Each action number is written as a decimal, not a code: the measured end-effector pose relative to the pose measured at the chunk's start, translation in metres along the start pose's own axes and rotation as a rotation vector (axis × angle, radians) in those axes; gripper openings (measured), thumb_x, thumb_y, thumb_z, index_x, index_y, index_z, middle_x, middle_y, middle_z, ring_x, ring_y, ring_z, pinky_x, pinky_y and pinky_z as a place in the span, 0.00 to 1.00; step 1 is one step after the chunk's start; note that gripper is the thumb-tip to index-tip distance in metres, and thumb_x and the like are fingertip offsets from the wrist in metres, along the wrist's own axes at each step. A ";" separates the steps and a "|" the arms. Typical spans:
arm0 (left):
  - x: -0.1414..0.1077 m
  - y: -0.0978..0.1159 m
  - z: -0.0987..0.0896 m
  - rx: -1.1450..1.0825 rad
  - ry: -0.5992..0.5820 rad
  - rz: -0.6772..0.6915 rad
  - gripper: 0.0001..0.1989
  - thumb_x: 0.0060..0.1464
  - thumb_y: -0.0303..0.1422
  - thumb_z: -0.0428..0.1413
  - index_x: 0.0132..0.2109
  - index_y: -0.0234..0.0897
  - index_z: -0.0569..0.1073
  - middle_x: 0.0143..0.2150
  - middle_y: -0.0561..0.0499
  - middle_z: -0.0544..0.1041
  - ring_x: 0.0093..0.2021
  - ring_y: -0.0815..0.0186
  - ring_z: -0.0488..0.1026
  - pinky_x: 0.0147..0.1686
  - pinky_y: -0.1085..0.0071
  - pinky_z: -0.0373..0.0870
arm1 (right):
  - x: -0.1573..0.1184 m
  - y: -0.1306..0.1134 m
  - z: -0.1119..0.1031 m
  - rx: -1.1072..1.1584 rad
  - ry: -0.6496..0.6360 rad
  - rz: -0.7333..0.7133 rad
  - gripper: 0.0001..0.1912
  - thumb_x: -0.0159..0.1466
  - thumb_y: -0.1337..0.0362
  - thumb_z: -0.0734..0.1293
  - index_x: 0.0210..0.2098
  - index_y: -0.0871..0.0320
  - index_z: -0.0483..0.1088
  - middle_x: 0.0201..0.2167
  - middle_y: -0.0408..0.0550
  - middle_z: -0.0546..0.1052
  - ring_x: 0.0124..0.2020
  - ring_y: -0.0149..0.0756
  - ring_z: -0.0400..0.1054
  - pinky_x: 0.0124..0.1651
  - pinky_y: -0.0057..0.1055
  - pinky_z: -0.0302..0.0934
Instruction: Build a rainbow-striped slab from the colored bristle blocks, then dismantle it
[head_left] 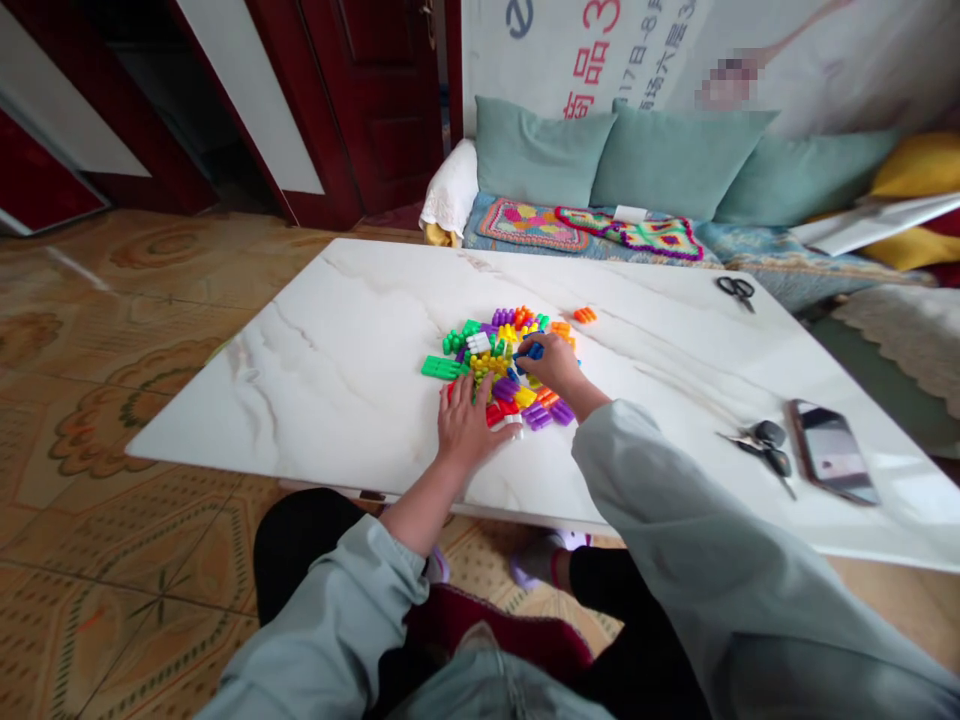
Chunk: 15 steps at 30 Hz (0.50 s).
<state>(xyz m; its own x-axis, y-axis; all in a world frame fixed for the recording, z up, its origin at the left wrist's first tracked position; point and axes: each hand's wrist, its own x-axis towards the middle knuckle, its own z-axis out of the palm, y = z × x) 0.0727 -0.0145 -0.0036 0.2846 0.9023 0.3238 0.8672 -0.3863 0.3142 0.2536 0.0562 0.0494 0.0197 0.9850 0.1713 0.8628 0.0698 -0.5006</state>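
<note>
A pile of colourful plastic building blocks (491, 362) lies in the middle of the white marbled table. My left hand (466, 428) rests at the pile's near left edge, fingers spread, beside red blocks (501, 412) and a white block (514, 424). At the right side of the pile, my right hand (553, 362) has its fingers closed on a blue block (531, 350). Purple blocks (537, 415) lie just below that hand. A green block (442, 367) sticks out at the left, and an orange block (585, 314) lies apart at the upper right.
On the table (360, 380), a phone (832, 450) and a bunch of keys (766, 446) lie to the right. Black-handled scissors (736, 290) lie near the far right corner. Behind stands a sofa with green cushions (675, 155) and crocheted mats (532, 224).
</note>
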 end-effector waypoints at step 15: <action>0.003 0.001 0.002 0.097 0.024 0.012 0.45 0.49 0.57 0.54 0.67 0.37 0.54 0.65 0.36 0.61 0.66 0.48 0.54 0.63 0.51 0.45 | -0.086 0.026 -0.031 0.148 0.087 -0.292 0.15 0.61 0.59 0.68 0.45 0.57 0.74 0.50 0.56 0.72 0.51 0.44 0.68 0.53 0.41 0.64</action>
<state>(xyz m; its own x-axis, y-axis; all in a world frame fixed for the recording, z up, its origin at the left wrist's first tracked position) 0.0750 -0.0120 -0.0044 0.2865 0.8925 0.3485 0.8995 -0.3758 0.2230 0.2898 -0.0319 0.0477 -0.1686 0.9033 0.3944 0.7556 0.3754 -0.5368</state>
